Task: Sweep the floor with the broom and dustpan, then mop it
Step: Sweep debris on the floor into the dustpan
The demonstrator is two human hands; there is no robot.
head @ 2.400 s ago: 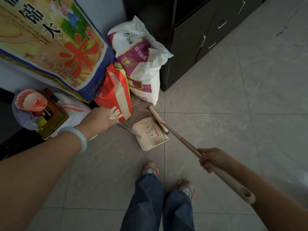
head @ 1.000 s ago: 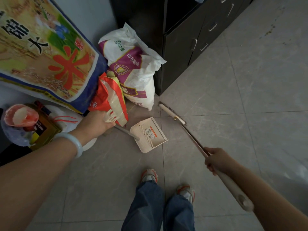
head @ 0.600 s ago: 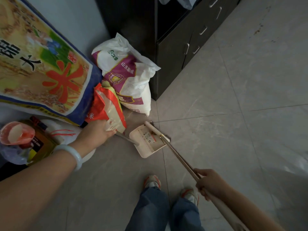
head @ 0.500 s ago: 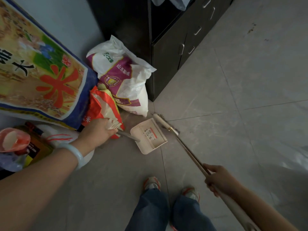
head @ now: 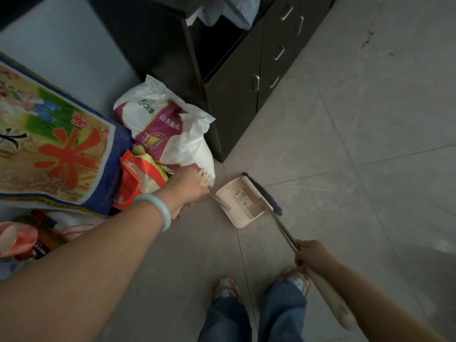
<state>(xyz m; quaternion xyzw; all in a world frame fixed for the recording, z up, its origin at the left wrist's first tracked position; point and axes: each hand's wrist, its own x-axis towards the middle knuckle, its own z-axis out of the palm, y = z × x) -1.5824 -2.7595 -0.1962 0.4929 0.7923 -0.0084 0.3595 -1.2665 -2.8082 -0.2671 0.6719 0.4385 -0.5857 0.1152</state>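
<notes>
A cream dustpan (head: 243,202) rests on the grey tiled floor (head: 345,169) in front of my feet. My left hand (head: 188,185) grips the top of its metal handle, just left of the pan. The broom (head: 265,195) has a cream head with dark bristles lying along the pan's right rim. Its thin metal shaft runs down and right to my right hand (head: 312,253), which is closed around it where the thick cream grip begins.
Sacks lean by the wall at left: a large rice sack (head: 54,146), a white-purple bag (head: 170,134) and a red-orange bag (head: 140,178). A dark cabinet (head: 237,77) stands behind. An oil bottle (head: 42,238) sits lower left. My shoes (head: 225,288) are below the pan.
The broom head has swung from beyond the pan up against its right rim. My left hand and the dustpan have kept their place by the bags. The view has shifted left and up.
</notes>
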